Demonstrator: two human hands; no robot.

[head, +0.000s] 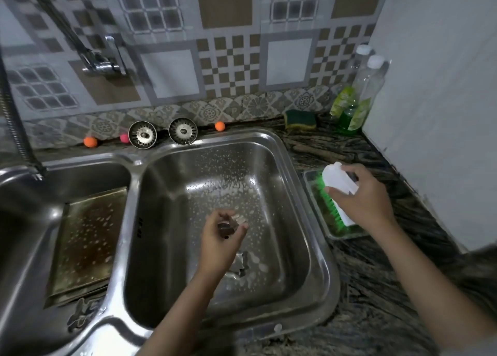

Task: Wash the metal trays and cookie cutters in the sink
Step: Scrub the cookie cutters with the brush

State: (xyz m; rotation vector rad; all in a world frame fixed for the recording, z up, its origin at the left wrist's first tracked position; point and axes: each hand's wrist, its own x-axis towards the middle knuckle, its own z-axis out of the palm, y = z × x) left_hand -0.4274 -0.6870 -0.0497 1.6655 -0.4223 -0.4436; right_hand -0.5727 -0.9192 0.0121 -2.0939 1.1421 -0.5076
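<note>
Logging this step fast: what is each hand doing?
Left hand: closed on a cookie cutter.
Right hand: closed on a scrub brush.

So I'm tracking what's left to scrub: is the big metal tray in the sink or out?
In. The metal tray leans inside the left basin, its surface speckled with suds.

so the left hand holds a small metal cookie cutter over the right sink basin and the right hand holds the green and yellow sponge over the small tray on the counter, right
Not quite. The head view shows the right hand holding a white-handled brush with green bristles; the green and yellow sponge lies untouched by the wall. The rest stands: left hand, small metal cookie cutter, right sink basin, small tray.
</note>
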